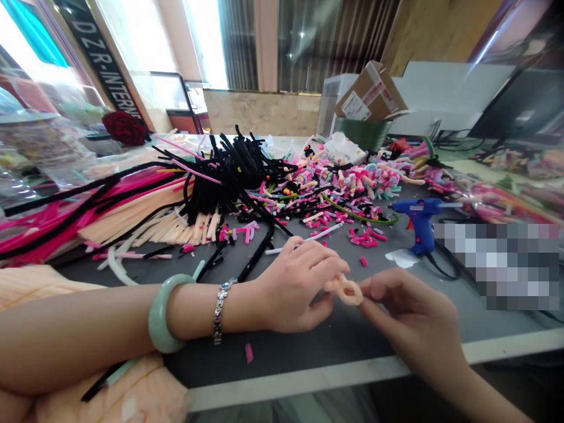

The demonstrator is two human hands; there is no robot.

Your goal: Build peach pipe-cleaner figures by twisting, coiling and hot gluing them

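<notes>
Fingertips of the left hand (299, 286) and right hand (416, 311) pinch one small peach loop (341, 286) above the grey tabletop (299, 354), near its pale edge (282, 382). Beyond are one blue glue gun (420, 218), one cardboard box (372, 97), one red rose (126, 127) and cut stems (361, 182) too many to count; brown curtains (326, 47) hang behind.

A dark grey table (308, 352) carries a blue glue gun (422, 222); left of the gun lie short pink pieces (368, 239) and, farther left, a bundle of black stems (247, 164).
</notes>
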